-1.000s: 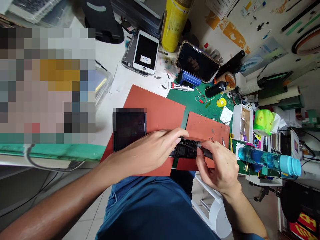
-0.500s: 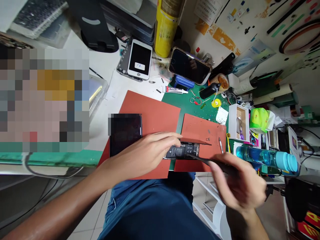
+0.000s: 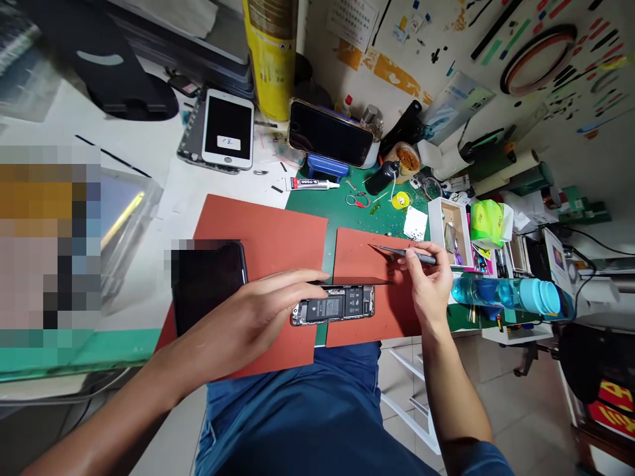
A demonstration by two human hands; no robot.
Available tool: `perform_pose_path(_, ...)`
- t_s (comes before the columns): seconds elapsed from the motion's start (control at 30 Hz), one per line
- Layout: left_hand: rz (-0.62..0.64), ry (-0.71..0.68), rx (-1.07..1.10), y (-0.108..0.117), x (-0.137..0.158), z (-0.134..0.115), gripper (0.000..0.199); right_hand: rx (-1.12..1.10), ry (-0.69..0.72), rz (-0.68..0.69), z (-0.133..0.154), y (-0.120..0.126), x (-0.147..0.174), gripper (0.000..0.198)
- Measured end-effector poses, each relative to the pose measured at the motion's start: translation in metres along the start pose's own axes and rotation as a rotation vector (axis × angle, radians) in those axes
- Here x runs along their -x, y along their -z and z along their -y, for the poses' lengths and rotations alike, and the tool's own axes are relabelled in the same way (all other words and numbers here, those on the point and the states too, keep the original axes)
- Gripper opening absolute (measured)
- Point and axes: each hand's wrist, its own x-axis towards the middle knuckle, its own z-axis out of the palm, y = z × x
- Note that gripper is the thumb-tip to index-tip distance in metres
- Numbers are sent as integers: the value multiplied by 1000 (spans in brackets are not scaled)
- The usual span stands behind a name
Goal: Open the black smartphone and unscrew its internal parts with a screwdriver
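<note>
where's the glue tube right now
In the head view the glue tube lies flat above the red mats, just below the blue stand and right of the white phone.

Both forearms are bare from the elbow down; no watch, ring, band or glove shows on the left hand (image 3: 248, 317) or on the right hand (image 3: 425, 281). At the lower right edge of the frame a blue short sleeve (image 3: 479, 459) covers the right upper arm. Blue trousers (image 3: 307, 410) of a denim-like cloth fill the lower middle of the frame, with a stitched seam running down their left side.
</note>
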Motion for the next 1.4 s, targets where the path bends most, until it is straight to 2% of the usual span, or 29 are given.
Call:
perform_pose_path(0.17, -27, 19, 7, -5, -1, -2, 37, -26, -17, -11, 7, 4, 2, 37)
perform_pose_path(0.33, -142, 76, 18, -16, -4, -8, 28, -162, -9, -27, 40, 21, 26, 36)
perform_pose_path(0.5, -178, 61, 75, -20, -6, -9, 20, -198, -27, 130, 67, 22, 63, 28)
perform_pose_path(0.73, -190, 40, 128, -19, -8, -10, 12, -178, -111, 202, 62, 0, 75, 27)
perform_pose_path(1.0, -182, 43, 148, -17, -10, -10, 12, -185, -133, 194, 60, -3, 75, 26)
perform_pose_path(1.17, -181, 48, 140, -17, -11, -11, 17, -153, -107, 179, 61, -4, 78, 26)
perform_pose_path(1.4, -179, -22, 97, -18, -10, -8, 17, -88, 20, 102, 63, -3, 88, 28)
